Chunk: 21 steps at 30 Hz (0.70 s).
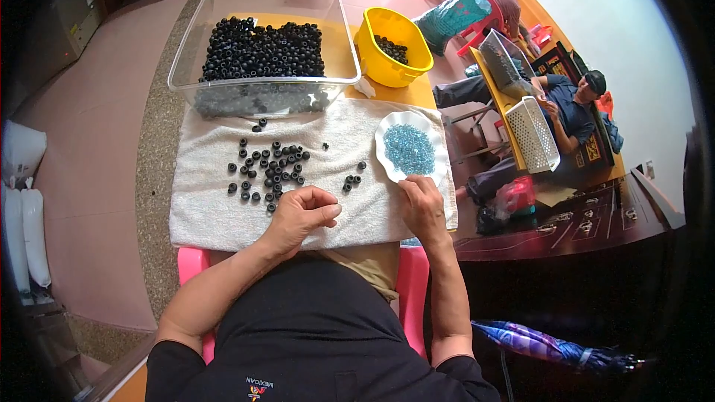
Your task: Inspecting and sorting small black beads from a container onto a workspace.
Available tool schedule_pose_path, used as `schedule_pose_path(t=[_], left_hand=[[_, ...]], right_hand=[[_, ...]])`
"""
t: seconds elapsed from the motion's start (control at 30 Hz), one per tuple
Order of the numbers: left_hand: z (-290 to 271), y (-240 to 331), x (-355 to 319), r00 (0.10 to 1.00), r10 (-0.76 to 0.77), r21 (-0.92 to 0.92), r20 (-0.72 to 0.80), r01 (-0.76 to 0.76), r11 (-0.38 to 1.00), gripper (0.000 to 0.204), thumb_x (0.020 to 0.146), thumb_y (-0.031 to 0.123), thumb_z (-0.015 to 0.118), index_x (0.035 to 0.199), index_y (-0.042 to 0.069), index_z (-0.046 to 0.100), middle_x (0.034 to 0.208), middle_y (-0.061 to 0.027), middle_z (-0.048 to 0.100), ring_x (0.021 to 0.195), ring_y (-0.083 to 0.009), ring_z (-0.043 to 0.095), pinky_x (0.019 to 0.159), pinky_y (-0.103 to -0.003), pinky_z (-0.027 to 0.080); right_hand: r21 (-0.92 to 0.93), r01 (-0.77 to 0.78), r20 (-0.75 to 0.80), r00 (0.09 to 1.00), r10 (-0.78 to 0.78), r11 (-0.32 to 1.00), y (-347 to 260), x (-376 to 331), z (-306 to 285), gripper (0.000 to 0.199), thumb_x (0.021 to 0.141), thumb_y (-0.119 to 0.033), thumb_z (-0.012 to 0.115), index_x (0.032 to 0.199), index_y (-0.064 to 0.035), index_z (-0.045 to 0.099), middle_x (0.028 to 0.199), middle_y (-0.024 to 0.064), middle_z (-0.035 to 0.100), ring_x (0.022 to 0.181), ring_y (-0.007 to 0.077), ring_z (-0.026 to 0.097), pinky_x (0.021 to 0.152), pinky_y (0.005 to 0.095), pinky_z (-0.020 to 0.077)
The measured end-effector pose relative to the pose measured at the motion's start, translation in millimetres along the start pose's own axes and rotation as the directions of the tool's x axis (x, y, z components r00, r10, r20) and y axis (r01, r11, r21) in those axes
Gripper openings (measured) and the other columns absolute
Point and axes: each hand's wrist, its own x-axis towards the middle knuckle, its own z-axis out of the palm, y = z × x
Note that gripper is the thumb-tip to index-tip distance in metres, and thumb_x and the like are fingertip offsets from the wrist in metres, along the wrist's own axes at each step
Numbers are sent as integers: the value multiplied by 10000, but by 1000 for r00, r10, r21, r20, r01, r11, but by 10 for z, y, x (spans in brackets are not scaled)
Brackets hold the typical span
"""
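Black round beads with holes (274, 167) lie loosely scattered on a white towel (201, 219). My left hand (302, 214) is just below them, thumb and fingers drawn together in a pinch; whatever they hold, if anything, is too small to make out. At the lower rim of a white scalloped dish (381, 143) is my right hand (423, 208), its fingertips closed together and their contents hidden. Small clear-blue beads (409, 149) fill the dish. A few more black beads (351, 181) sit between the scattered group and the dish.
Beyond the towel stands a clear plastic bin (262, 93) of black beads, beside a yellow tub (412, 73) with more. On the right, two people work at tables with a white perforated basket (533, 134). A folded umbrella (555, 346) lies at the lower right.
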Motion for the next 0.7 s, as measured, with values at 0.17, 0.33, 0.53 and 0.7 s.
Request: schedule_pose_path(t=[0.17, 0.33, 0.53, 0.7], left_hand=[[-1, -6, 4, 1000, 7, -11, 0, -7, 1000, 139, 876, 35, 699, 989, -4, 629, 907, -64, 655, 784, -136, 642, 742, -281, 565], [12, 7, 0, 1000, 7, -7, 1, -7, 1000, 132, 878, 34, 696, 987, -1, 630, 907, -63, 656, 785, -133, 641, 741, -277, 564], [11, 15, -10, 1000, 4, 4, -6, -4, 1000, 130, 879, 38, 697, 986, 1, 632, 903, -62, 658, 785, -128, 640, 740, -272, 563], [8, 3, -6, 1000, 5, 4, -5, -5, 1000, 137, 876, 41, 702, 987, 1, 632, 905, -63, 660, 782, -129, 641, 737, -273, 563]], right_hand=[[-27, 26, -17, 1000, -26, 999, 4, -22, -2, 172, 761, 52, 643, 921, -10, 648, 930, 135, 650, 848, 324, 622, 741, 403, 516], [-66, 48, -17, 999, -49, 997, -12, -21, -12, 172, 768, 58, 632, 928, -4, 636, 915, 138, 642, 847, 328, 617, 741, 409, 512], [-82, 92, 0, 996, -92, 992, -15, -38, -5, 163, 769, 68, 617, 919, 3, 609, 900, 146, 631, 854, 342, 617, 773, 418, 518], [-77, 116, -41, 992, -120, 990, -69, -54, -9, 165, 759, 76, 616, 905, 0, 604, 884, 147, 627, 860, 355, 629, 791, 424, 532]])
